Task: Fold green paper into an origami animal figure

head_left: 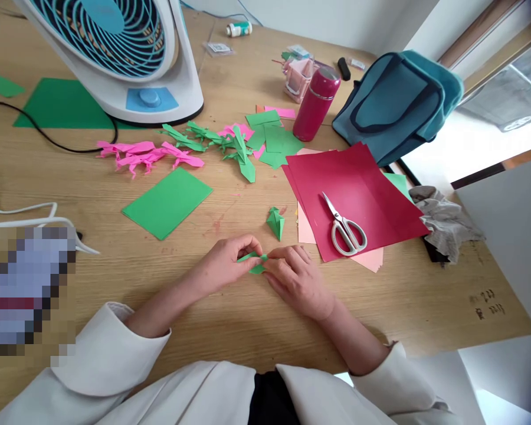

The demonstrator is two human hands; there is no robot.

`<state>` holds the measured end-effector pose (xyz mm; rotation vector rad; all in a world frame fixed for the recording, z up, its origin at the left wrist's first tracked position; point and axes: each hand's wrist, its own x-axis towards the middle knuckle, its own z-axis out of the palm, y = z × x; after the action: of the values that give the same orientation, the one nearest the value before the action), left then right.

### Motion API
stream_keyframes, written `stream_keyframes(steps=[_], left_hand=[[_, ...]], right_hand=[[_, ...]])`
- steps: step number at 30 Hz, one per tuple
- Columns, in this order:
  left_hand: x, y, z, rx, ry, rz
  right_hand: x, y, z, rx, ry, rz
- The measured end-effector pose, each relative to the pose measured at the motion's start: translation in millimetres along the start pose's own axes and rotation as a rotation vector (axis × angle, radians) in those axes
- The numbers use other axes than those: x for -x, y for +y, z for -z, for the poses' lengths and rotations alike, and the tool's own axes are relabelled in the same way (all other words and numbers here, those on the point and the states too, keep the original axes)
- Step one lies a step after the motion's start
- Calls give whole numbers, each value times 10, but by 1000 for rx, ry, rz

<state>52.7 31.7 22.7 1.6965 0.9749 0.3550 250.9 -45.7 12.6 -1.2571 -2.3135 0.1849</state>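
A small folded piece of green paper (256,269) is held between my two hands, low over the wooden table. My left hand (230,260) pinches its left side with thumb and bent index finger. On the piece's right end my right hand (297,278) is closed, its fingertips meeting the paper. Just beyond my hands lies a folded green paper shape (275,223). White-handled scissors (346,231) rest on red paper sheets (380,195) to the right. A green rectangle of paper (168,202) lies to the left.
Pink folded figures (148,154) and green folded figures (239,152) lie behind. A fan (159,88) stands at back left, a red bottle (317,103) and blue bag (393,106) at back right. Far left is a pixelated area (24,289) beside white cables.
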Motion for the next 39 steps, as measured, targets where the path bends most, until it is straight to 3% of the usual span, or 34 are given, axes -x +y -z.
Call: stream_keyframes(steps=[16, 21, 27, 39], left_hand=[[225, -89, -77, -384, -17, -363], [389, -121, -75, -585, 186, -539], [604, -202, -185, -676, 271, -596], [554, -201, -233, -781, 323, -587]], right_hand=[[31, -81, -93, 145, -11, 177], [31, -89, -101, 152, -61, 185], [33, -109, -127, 127, -54, 146], [11, -145, -117, 47, -104, 52]])
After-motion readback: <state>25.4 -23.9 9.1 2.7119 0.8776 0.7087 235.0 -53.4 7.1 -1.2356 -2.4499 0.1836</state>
